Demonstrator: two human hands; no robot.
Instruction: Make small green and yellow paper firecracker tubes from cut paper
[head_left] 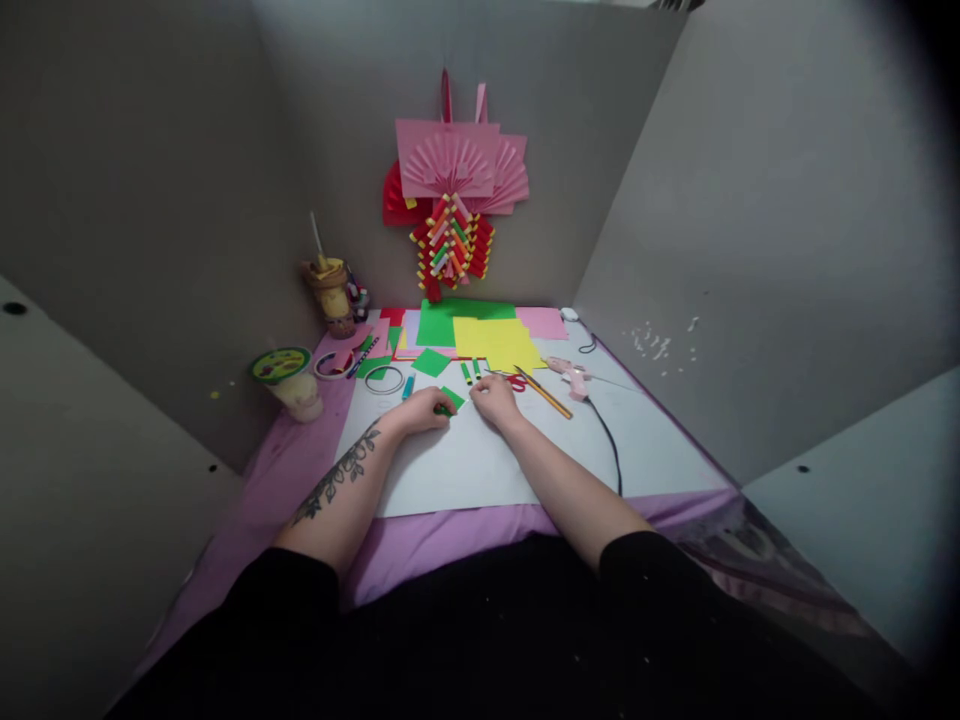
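The left hand (429, 409) pinches green paper (455, 399) at its two o'clock; the right hand (495, 398), paper at nine o'clock, curls, holding I cannot tell what, if anything

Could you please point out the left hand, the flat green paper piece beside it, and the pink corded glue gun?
Left hand (426, 410), head view: back of hand.
Green paper piece (456, 400), head view: exposed face.
Pink glue gun (577, 381), head view: main body.

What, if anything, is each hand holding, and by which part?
The left hand has fingers on the left side of the nearest green paper; whether pinching or pressing cannot be told. Whether the right hand holds anything cannot be made out.
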